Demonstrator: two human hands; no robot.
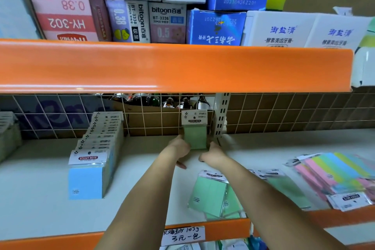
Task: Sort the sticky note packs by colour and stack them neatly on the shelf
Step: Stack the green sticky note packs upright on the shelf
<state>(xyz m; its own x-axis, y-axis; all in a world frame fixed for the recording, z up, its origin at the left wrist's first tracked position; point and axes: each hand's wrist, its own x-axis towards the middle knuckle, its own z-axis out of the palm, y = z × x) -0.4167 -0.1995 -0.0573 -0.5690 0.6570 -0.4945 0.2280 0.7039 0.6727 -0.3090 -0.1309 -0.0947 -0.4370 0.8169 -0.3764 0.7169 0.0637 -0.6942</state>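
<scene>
A green sticky note pack (195,134) stands upright against the wire grid at the back of the white shelf (40,199). My left hand (179,149) holds its left lower edge and my right hand (213,155) holds its right lower edge. A row of blue packs (91,168) stands upright at the left, running front to back. Loose green packs (211,195) lie flat near the shelf's front edge, under my right forearm. A heap of multicolour packs (332,176) lies at the right.
An orange shelf lip (172,67) hangs just above, loaded with boxes. A white slotted upright (222,113) stands right of the held pack. Grey packs (8,134) sit at the far left. A handwritten price label (183,235) is on the front rail.
</scene>
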